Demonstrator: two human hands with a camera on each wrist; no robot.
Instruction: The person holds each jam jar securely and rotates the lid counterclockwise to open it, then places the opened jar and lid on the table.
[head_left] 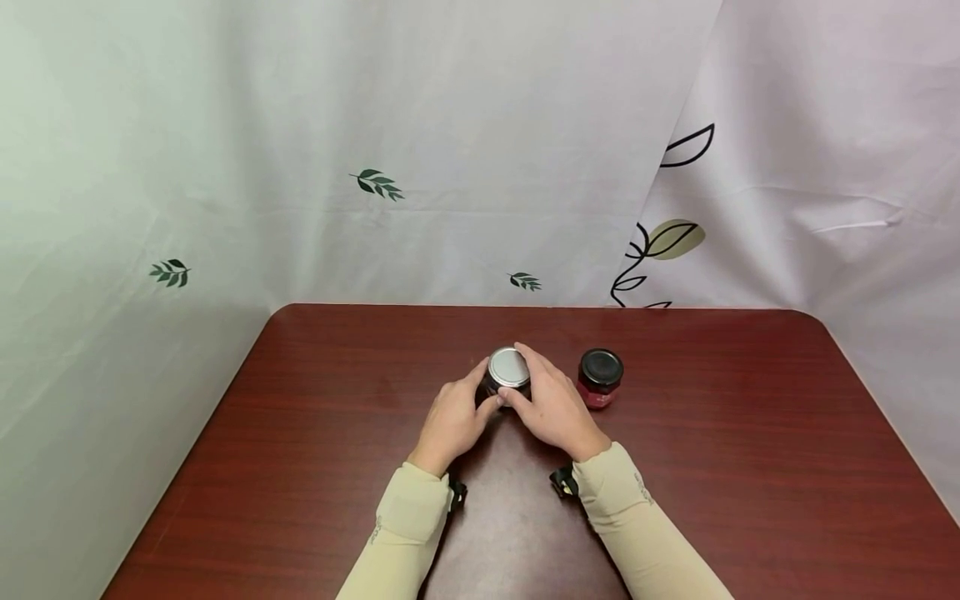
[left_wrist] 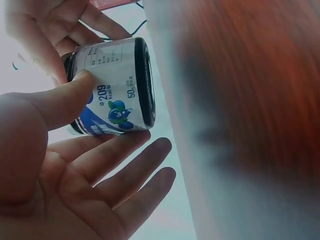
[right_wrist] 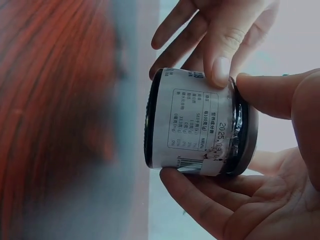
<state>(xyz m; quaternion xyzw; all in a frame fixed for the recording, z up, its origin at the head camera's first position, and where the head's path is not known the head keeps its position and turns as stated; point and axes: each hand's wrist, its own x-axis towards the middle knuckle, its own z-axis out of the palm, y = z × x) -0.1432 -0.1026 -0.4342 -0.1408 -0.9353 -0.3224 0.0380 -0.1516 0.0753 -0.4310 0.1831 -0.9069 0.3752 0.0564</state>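
Note:
Both hands are around a small jar of blueberry jam, near the middle of the table in the head view. It is upright, with a silver lid on top and a white label with blueberries on its side. My left hand grips the jar from the left, thumb on the label and fingers on the opposite side. From the right, my right hand holds it with the thumb at the edge of the lid and fingers around the far side. The right wrist view shows printed text on the label.
A second jar, with a black lid and red contents, stands just right of my right hand. The reddish-brown table has rounded far corners. White curtains with leaf prints hang behind and beside it.

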